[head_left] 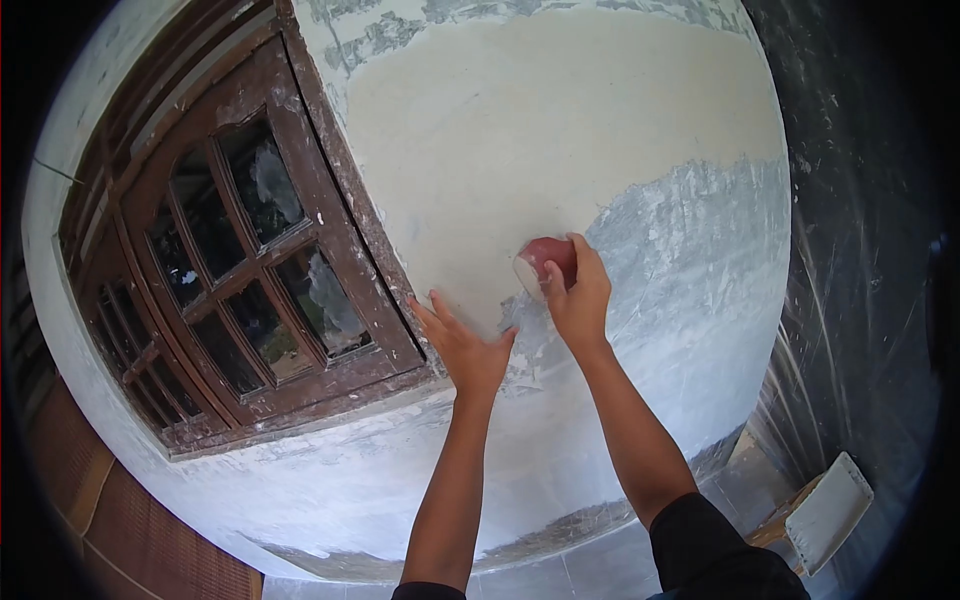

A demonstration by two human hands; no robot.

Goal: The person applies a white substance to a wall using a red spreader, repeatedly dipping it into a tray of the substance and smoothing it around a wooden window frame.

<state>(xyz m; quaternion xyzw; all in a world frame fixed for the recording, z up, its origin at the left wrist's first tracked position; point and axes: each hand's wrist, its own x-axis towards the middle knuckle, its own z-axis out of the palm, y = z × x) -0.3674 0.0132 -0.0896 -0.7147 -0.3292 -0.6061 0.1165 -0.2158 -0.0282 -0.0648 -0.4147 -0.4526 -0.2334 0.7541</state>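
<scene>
Clearly the wall (560,120) is being rubbed down, and this moment falls mid-pass: the right hand (578,295), just right of the frame's centre, has its fingers curled tight around a reddish sanding pad (545,262) and presses it flat against the plaster. The pad sits right on the edge where the smooth cream patch in the upper middle of the frame meets the rough, streaky grey-white band that runs across the right and lower part. The left hand (468,350), just below and to the left of the pad, holds nothing; its fingers are spread wide and the palm lies against the wall, close to the lower corner of the brown wooden window frame (350,200) that fills the left of the picture. By my judgement the smoothed area covers roughly the upper half, so the next stroke calls for steady pressure carried down and rightward into the grey band. A flat white tray (830,510) lies at the lower right, well apart from both hands.
</scene>
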